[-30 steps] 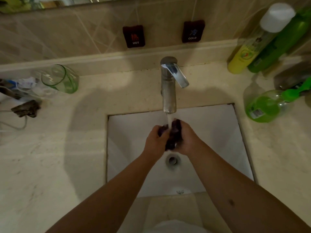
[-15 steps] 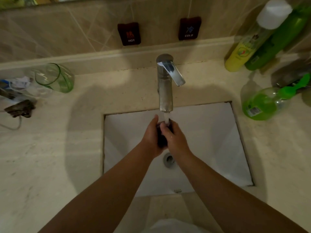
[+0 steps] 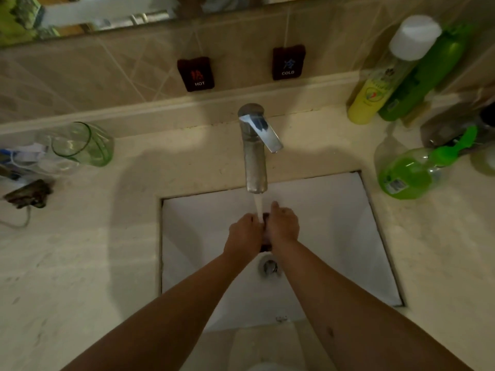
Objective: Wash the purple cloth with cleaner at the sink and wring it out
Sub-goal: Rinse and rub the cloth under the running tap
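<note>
Over the white sink (image 3: 334,236), my left hand (image 3: 245,232) and my right hand (image 3: 284,226) press together around the purple cloth (image 3: 266,218). Only a dark sliver of the cloth shows between the palms, and another bit at the wrists. Water runs from the chrome faucet (image 3: 255,156) straight onto the gap between my hands. A clear bottle of green cleaner (image 3: 409,172) with a green pump lies on the counter right of the basin.
A yellow bottle (image 3: 375,97) with a white cap and a green bottle (image 3: 426,76) stand at the back right. A green-tinted glass (image 3: 85,145) lies at the left, beside clutter and a cable. The drain (image 3: 270,266) sits below my wrists.
Both hands have closed tighter around the cloth, so much less of it shows than a second ago. They have stayed under the running water.
</note>
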